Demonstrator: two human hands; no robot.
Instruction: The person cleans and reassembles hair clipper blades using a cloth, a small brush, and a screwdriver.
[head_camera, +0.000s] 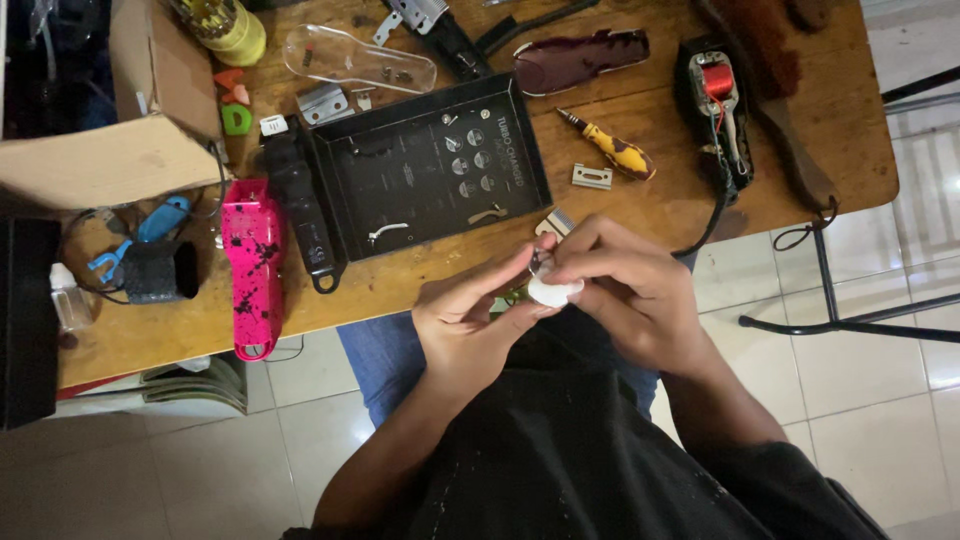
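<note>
My left hand (468, 318) and my right hand (628, 290) meet over the near edge of a wooden table (640, 110). Together they pinch a small white rounded part (556, 291) with a bit of metal at its top. The left thumb and forefinger hold it from the left, while the right fingers curl over it from above. Just beyond the hands a small metal blade piece (556, 224) lies on the wood.
A black tray (430, 165) holds small screws and parts. Beside it lie a pink clipper housing (251, 265), a black clipper body (300, 205), a yellow screwdriver (612, 148), an opened clipper with red coil (722, 105) and a clear cover (357, 60). A cardboard box (105, 150) sits left.
</note>
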